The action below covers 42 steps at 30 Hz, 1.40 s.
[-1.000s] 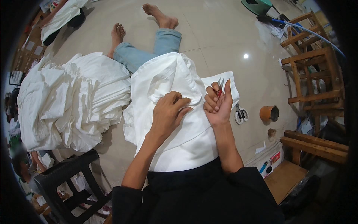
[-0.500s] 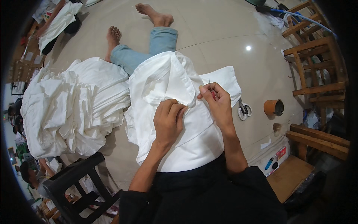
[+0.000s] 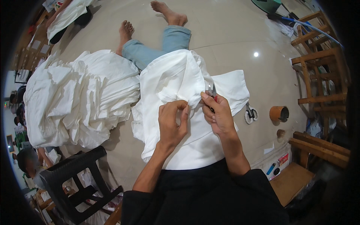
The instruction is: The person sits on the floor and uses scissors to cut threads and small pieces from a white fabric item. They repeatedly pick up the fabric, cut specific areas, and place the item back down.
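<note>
A white cloth garment [image 3: 172, 77] lies spread over my lap, its hemmed edge folded up in the middle. The thumb and forefinger of my left hand [image 3: 171, 123] pinch that edge. Right beside it, my right hand [image 3: 221, 116] is closed around a small pair of thread snips [image 3: 212, 91] with red on the handle. The blades point away from me, past the fingers, while the thumb and forefinger meet at the cloth's edge. Whether they grip a thread cannot be made out.
On the left is a big heap of white garments [image 3: 82, 101], with a black plastic stool [image 3: 75, 180] nearer me. To the right lie scissors [image 3: 251, 114] with pale handles, a brown cup [image 3: 278, 113] and wooden frames [image 3: 318, 75]. Another person sits at the far left.
My right hand has come in toward the left hand and turned, so its fingers now meet the cloth edge and the snips' blades show more. The left hand still pinches the cloth.
</note>
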Tool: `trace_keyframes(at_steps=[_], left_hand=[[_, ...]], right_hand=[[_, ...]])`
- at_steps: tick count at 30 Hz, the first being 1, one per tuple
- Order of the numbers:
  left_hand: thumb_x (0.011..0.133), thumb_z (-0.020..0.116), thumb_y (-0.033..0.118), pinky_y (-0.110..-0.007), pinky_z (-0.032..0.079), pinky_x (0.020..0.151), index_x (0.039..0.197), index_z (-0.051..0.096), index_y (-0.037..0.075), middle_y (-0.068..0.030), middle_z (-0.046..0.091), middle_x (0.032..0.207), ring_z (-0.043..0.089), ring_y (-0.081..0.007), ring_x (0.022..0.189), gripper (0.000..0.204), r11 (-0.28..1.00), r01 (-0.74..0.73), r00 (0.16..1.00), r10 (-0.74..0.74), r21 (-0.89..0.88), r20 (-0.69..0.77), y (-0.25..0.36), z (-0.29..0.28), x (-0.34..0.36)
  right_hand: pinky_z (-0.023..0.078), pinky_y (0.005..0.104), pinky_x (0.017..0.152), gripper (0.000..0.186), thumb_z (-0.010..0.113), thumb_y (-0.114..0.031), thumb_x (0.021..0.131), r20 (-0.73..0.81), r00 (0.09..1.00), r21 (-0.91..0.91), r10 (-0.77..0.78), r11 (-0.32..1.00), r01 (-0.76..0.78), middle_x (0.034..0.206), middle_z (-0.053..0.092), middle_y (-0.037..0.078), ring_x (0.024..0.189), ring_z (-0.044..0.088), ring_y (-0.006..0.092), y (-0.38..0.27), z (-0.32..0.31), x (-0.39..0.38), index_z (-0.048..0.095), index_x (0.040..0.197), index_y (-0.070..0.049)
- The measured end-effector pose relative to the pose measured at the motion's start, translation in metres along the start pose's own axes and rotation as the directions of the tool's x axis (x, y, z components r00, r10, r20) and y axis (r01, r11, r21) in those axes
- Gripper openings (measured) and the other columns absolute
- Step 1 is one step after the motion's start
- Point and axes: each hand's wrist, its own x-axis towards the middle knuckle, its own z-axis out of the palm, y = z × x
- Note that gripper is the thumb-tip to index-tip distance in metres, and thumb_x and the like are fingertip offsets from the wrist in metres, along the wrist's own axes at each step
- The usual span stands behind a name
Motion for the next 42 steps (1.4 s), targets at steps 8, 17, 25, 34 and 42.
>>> trace_keyframes(at_steps=[8, 17, 25, 34, 42], left_hand=[[0.079, 0.077, -0.002, -0.031, 0.048, 0.076, 0.108, 0.065, 0.000, -0.0103, 0.063, 0.104, 0.060, -0.0222, 0.087, 0.031, 0.993, -0.086, 0.988, 0.075, -0.078, -0.138, 0.003, 0.007, 0.011], [0.097, 0.064, 0.007, -0.024, 0.045, 0.068, 0.091, 0.060, 0.001, -0.0054, 0.060, 0.083, 0.056, -0.0108, 0.074, 0.009, 0.868, 0.169, 0.939, -0.286, -0.468, -0.191, -0.008, 0.001, 0.013], [0.105, 0.055, 0.024, -0.023, 0.043, 0.061, 0.089, 0.050, 0.006, -0.0048, 0.059, 0.077, 0.050, -0.0081, 0.064, 0.024, 0.655, 0.263, 0.825, -0.533, -0.708, -0.187, -0.025, -0.019, 0.025], [0.105, 0.055, 0.028, -0.025, 0.048, 0.064, 0.092, 0.053, 0.006, -0.0068, 0.063, 0.079, 0.059, -0.0112, 0.065, 0.025, 0.560, 0.338, 0.878, -0.476, -0.757, 0.040, -0.019, -0.037, 0.062], [0.103, 0.059, 0.029, -0.025, 0.049, 0.067, 0.101, 0.054, 0.004, -0.0091, 0.067, 0.086, 0.064, -0.0124, 0.069, 0.025, 0.472, 0.423, 0.835, -0.534, -0.773, 0.131, -0.034, -0.031, 0.064]], right_hand=[[0.022, 0.0189, 0.035, 0.020, 0.064, -0.021, 0.098, 0.054, 0.998, 0.013, 0.030, 0.999, -0.031, 0.081, 0.063, 0.003, 0.042, 0.033, -0.0001, 0.002, 0.009, 0.002, 0.058, 0.097, -0.002], [0.021, 0.0191, 0.035, 0.021, 0.061, -0.022, 0.100, 0.086, 0.995, 0.172, 0.056, 0.983, -0.070, 0.079, 0.060, 0.002, 0.042, 0.030, 0.0009, 0.005, -0.007, 0.011, 0.058, 0.095, -0.002], [0.019, 0.0198, 0.035, 0.018, 0.060, -0.021, 0.101, -0.018, 1.000, 0.226, 0.018, 0.974, -0.014, 0.077, 0.053, -0.002, 0.041, 0.029, 0.0011, 0.000, -0.012, 0.009, 0.057, 0.099, -0.004], [0.038, 0.0191, 0.061, 0.018, 0.059, -0.017, 0.101, -0.174, 0.786, -0.492, -0.593, 0.744, 0.452, 0.083, 0.053, -0.003, 0.069, 0.043, 0.0031, -0.001, 0.013, -0.011, 0.058, 0.110, -0.002], [0.029, 0.0202, 0.053, 0.032, 0.046, -0.033, 0.108, 0.201, 0.888, -0.405, -0.413, 0.790, 0.460, 0.067, 0.041, -0.005, 0.059, 0.035, 0.0020, 0.021, 0.041, 0.042, 0.056, 0.098, -0.003]])
